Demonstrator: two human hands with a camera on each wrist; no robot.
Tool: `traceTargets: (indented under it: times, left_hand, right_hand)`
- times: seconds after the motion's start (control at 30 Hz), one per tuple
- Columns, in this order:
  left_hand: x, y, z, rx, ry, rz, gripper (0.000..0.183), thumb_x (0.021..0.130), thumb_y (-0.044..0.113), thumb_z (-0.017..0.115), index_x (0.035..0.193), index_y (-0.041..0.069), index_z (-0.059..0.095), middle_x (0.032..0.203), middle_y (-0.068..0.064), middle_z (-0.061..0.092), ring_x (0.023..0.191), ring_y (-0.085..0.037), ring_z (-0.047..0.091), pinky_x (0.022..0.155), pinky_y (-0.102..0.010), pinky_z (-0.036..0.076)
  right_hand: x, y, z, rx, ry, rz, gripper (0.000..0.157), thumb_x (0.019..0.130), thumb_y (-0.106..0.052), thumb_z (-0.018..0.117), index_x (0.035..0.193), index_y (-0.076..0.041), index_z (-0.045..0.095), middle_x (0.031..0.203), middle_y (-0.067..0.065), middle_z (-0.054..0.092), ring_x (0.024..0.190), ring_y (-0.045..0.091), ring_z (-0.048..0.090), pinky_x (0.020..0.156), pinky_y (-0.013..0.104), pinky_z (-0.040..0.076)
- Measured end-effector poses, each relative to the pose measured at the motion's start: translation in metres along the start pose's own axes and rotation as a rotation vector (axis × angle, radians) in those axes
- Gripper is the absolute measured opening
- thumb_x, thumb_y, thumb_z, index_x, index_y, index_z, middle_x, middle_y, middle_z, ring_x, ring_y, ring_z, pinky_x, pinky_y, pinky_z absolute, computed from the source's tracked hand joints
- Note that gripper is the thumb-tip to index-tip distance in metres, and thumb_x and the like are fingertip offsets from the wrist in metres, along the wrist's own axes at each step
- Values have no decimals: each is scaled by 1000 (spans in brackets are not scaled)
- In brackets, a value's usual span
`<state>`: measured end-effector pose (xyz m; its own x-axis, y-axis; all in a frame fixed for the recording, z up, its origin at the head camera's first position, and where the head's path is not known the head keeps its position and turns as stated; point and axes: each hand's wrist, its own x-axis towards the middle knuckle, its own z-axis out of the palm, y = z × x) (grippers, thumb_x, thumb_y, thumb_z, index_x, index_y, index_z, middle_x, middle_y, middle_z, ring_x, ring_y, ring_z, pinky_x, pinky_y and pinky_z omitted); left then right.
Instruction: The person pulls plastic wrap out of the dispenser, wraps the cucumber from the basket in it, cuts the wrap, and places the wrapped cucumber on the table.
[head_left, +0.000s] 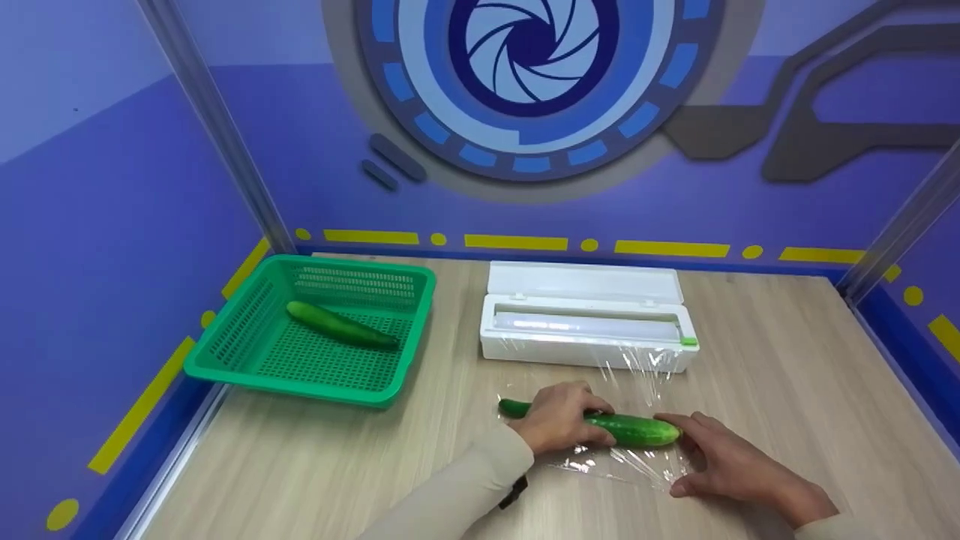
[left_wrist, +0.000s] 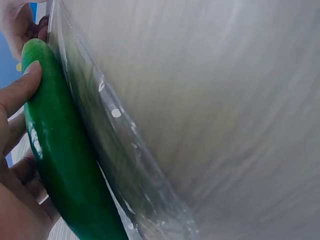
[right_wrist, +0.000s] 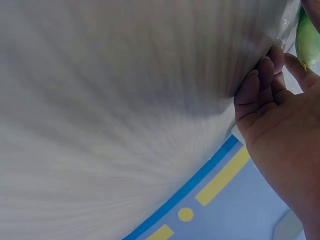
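A green cucumber [head_left: 637,431] lies on a sheet of clear plastic wrap [head_left: 600,466] on the table, its paler end to the right. My left hand [head_left: 564,418] grips the cucumber around its middle. In the left wrist view, the thumb and fingers bend round the cucumber [left_wrist: 70,145], with the wrap beside it. My right hand [head_left: 724,459] is at the paler end, index finger by the tip and thumb near the wrap's front edge. Loosely bent fingers of the right hand [right_wrist: 285,115] rest low by the table; no firm pinch on the wrap shows.
Behind the cucumber stands a white wrap box [head_left: 585,352], its lid folded back and a roll [head_left: 585,325] inside; film runs from it towards the cucumber. On the left, a green basket [head_left: 300,388] holds another cucumber [head_left: 341,328]. Blue-purple panels [head_left: 480,210] border the table.
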<state>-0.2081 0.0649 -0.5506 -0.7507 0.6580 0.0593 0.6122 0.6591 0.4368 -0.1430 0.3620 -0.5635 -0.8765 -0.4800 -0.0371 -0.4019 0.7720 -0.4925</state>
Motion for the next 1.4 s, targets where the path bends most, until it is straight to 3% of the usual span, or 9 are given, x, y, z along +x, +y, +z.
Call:
traceTargets:
  times: [0.3,0.43,0.57,0.67,0.73,0.9,1.0,1.23,1.4]
  left_hand:
    - [-1,2,0,-28,-17,-11,43,84,45,91,123,32,81,92,15,58,79,2,46,69,-17,37]
    - [-1,3,-1,-16,-11,-16,42,83,44,91,122,30,82,90,15,58,77,1,46,67,-18,38]
    - [0,4,-1,3,-22,-14,42,84,44,91,123,30,82,89,15,60,77,1,47,67,-18,38]
    - [1,5,-2,5,-36,-25,43,84,43,91,124,30,81,90,15,60,77,1,46,67,-18,38]
    - [0,5,-3,0,-41,-34,43,84,43,91,124,30,81,90,15,59,77,1,46,68,-18,38]
    - [1,5,-4,-4,-38,-24,42,84,42,91,123,29,82,90,14,60,76,1,46,67,-18,38]
    - [2,4,-4,1,-30,-11,41,83,42,92,122,30,82,89,15,60,76,1,46,67,-18,38]
    - [4,3,-4,24,-42,5,41,84,44,91,121,30,82,88,15,60,76,0,46,67,-19,37]
    - [5,-1,-5,59,-41,69,37,89,44,86,122,28,82,94,15,66,79,2,49,69,-18,39]
  right_hand:
    - [1,-2,-4,59,-22,-2,99,78,-53,92,153,-5,51,117,-2,57,102,15,54,87,35,52]
    - [3,-3,-9,156,-56,29,98,80,-46,93,155,-2,47,111,-2,59,97,12,55,82,30,52]
    - [0,-2,-14,263,31,22,83,78,-36,96,142,-2,57,99,0,62,87,11,58,74,26,51]
    - [-5,-1,-13,297,109,-24,57,75,-32,98,116,-9,66,92,-2,62,81,10,57,68,25,49]
    - [-8,0,-10,300,104,-74,48,74,-32,98,103,-15,64,89,-5,62,79,9,57,66,24,49]
    - [-10,3,0,261,22,-252,34,78,-26,96,94,-20,66,87,-10,63,76,5,58,62,23,50]
    - [-9,4,2,227,20,-297,23,84,-17,91,91,-23,70,86,-15,63,76,0,57,61,22,50]
    - [-12,2,3,192,50,-261,30,84,0,86,87,-24,66,82,-20,58,74,-3,53,58,22,47]
    - [-15,2,5,234,33,-211,30,85,-2,84,88,-24,64,81,-20,56,73,-3,53,57,22,46]
